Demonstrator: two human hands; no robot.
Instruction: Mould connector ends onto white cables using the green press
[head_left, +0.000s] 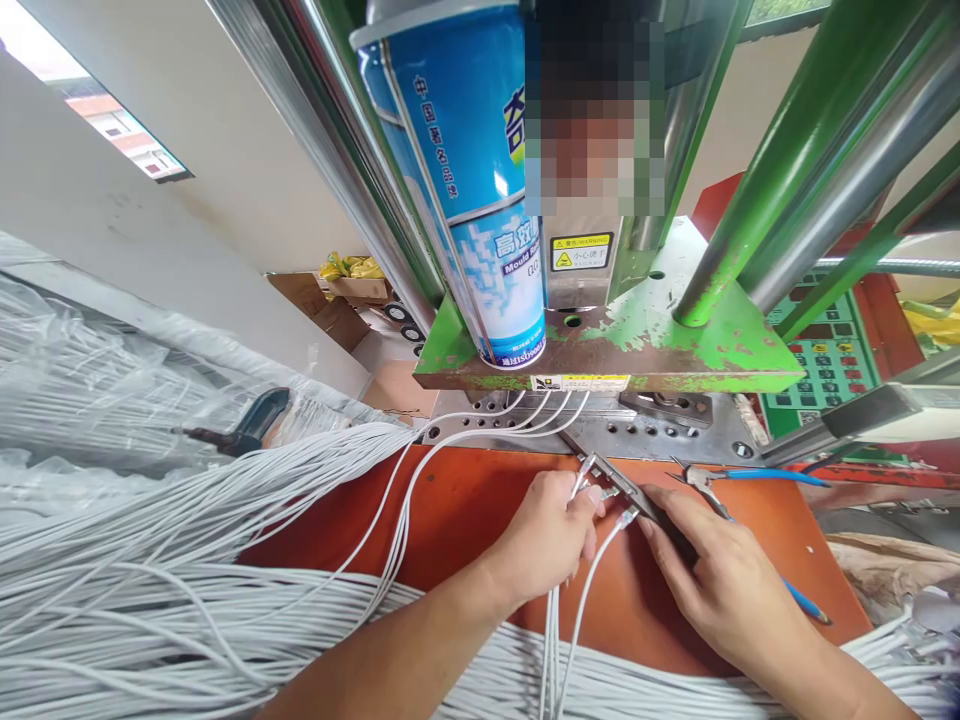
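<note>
My left hand (551, 530) is closed in a pinch on white cables (551, 625) near their connector ends, at the left part of a dark metal bar with slots (626, 485). My right hand (709, 570) is wrapped round the bar's lower right end and holds it slanted above the orange-red work surface (457, 520). One white cable with a clear plug (627, 517) hangs from the bar between my two hands. The finer details of what sits in the other slots are too small to tell.
Blue-handled pliers (772, 477) lie right of my hands. A green press (675, 340) stands ahead, with a blue spray can (487, 200) on its plate and several cables running under it. Bundled white cables (150, 510) fill the left. A control panel (821, 350) is at right.
</note>
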